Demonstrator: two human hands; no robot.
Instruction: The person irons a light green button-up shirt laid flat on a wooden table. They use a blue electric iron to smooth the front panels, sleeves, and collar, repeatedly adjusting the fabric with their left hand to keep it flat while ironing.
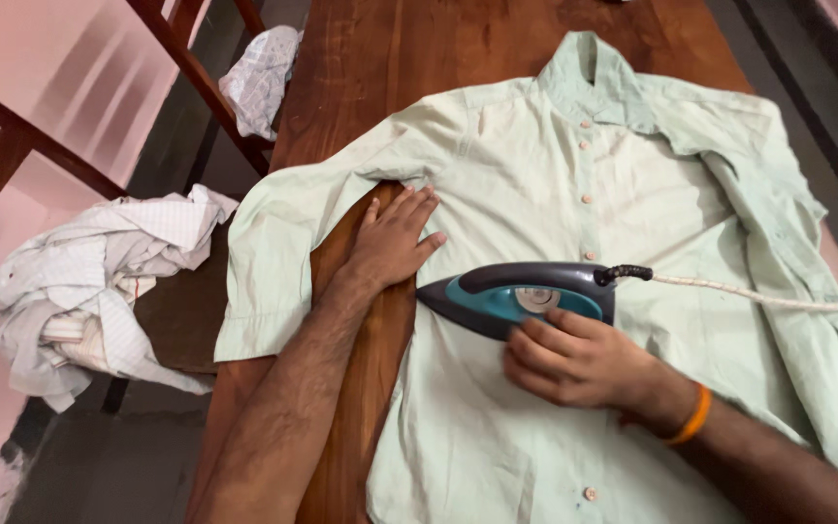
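Note:
A pale green short-sleeved shirt (545, 184) lies flat on a dark wooden table (370, 58), collar at the far end, buttons down the middle. My left hand (395, 238) presses flat on the shirt's left side near the armpit, fingers spread. My right hand (574, 364), with an orange band at the wrist, grips the handle of a teal and dark grey iron (516, 296). The iron rests on the shirt front with its tip pointing left, toward my left hand. A white cord (758, 296) runs from the iron's back off to the right.
A heap of crumpled white checked clothes (99, 281) lies on a chair seat at the left. Another crumpled white cloth (259, 78) sits further back beside wooden chair rails (196, 68). The shirt's right side hangs over the table's right edge.

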